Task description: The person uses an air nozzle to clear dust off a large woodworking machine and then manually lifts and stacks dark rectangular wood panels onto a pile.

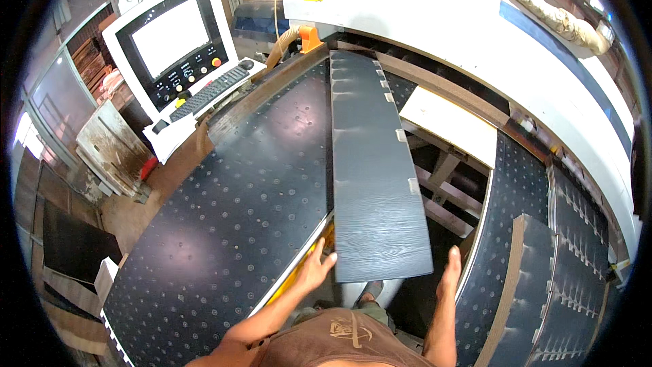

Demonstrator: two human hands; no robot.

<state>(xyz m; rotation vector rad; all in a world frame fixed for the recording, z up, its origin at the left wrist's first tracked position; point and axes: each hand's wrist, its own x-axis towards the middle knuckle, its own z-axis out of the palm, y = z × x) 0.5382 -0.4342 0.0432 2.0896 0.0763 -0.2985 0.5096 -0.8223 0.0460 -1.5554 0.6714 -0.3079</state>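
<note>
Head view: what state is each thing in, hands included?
Long dark board: lying lengthwise, ungripped
Left hand: open, beside the board's near left edge
Right hand: open, apart from the board
Screen: lit, glowing white
Keyboard: resting below the screen
Red button: too small to tell whether pressed
Pale board: lying flat

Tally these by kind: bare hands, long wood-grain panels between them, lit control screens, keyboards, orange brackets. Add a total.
Left hand and right hand: 2
Long dark wood-grain panel between them: 1
Lit control screen: 1
Black keyboard: 1
Orange bracket: 1
Total: 6
</note>
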